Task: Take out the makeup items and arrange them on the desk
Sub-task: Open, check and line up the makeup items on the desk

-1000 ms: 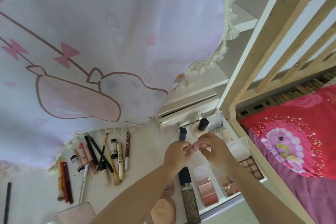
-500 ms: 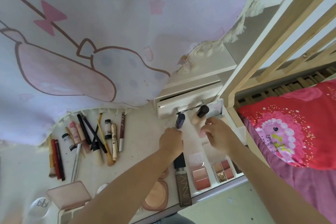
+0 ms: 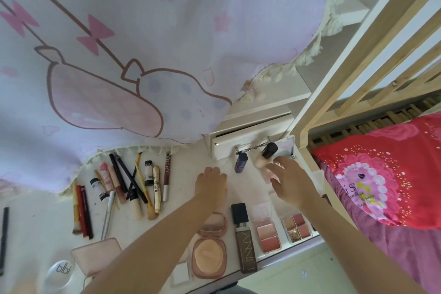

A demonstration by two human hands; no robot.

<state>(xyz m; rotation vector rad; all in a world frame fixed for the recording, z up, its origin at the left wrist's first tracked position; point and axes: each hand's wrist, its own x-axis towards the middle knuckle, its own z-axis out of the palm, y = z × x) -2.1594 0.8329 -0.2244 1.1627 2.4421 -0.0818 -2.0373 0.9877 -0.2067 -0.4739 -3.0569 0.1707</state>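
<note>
My left hand (image 3: 211, 182) rests on the white desk (image 3: 35, 222) with its fingers curled under; I see nothing in it. My right hand (image 3: 290, 181) hovers with fingers spread beside a small pale pink item (image 3: 270, 176), which it half hides. Just beyond the hands stand a purple-blue bottle (image 3: 240, 162) and a beige foundation bottle with a black cap (image 3: 266, 154). An eyelash curler (image 3: 250, 147) lies against the white drawer box (image 3: 238, 140). Near the front edge lie a round compact (image 3: 210, 249), a brown UNNY bottle (image 3: 244, 239), a blush palette (image 3: 266, 230) and an eyeshadow quad (image 3: 296, 228).
Several brushes, pencils and tubes (image 3: 133, 181) lie in a row at the left. A pink case (image 3: 97, 255) and a clear round puff box (image 3: 59, 274) sit front left. A pink printed cloth (image 3: 119, 55) hangs behind. A wooden bed frame (image 3: 310, 107) and red pillow (image 3: 393, 169) border the right.
My hands, joined around a small pink item a second ago, have parted. The left slid left onto the desk; the right opened its fingers beside the item.
</note>
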